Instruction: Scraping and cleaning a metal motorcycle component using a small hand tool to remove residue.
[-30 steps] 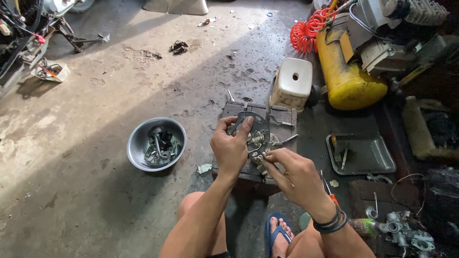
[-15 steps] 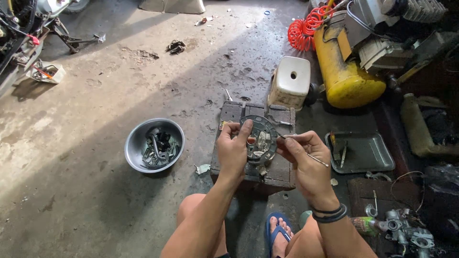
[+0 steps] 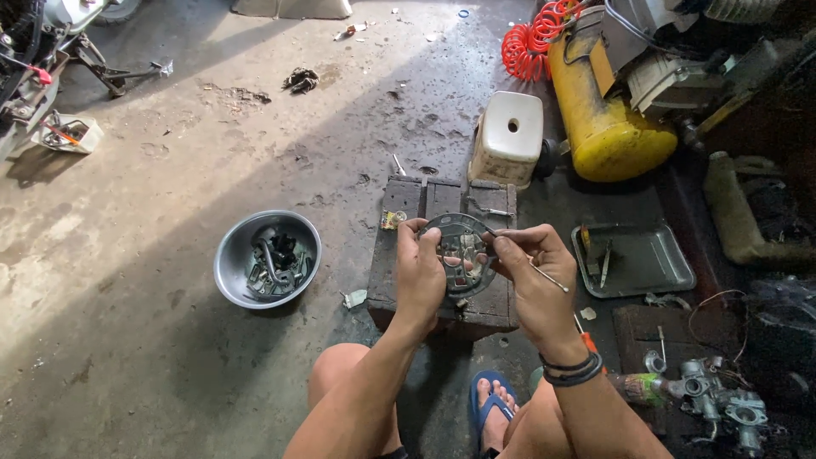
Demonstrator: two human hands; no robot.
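Note:
My left hand (image 3: 420, 274) grips the left rim of a round grey metal plate (image 3: 460, 252) with small parts mounted on it, tilted toward me above a wooden block (image 3: 422, 201). My right hand (image 3: 534, 274) holds a thin metal pick (image 3: 537, 270), its tip touching the plate's upper right edge. The right fingers also rest against the plate's right side. Dark bands circle my right wrist.
A grey metal bowl (image 3: 228, 259) of dark parts sits left on the concrete floor. A white stool (image 3: 508, 136), yellow air tank (image 3: 602, 119) and red coiled hose (image 3: 529, 41) stand behind. A metal tray (image 3: 646, 259) with tools lies right; a carburettor (image 3: 721, 399) lies lower right.
Both hands have lifted the plate higher and turned it more upright. My right hand shifted up to the plate's right edge with the pick.

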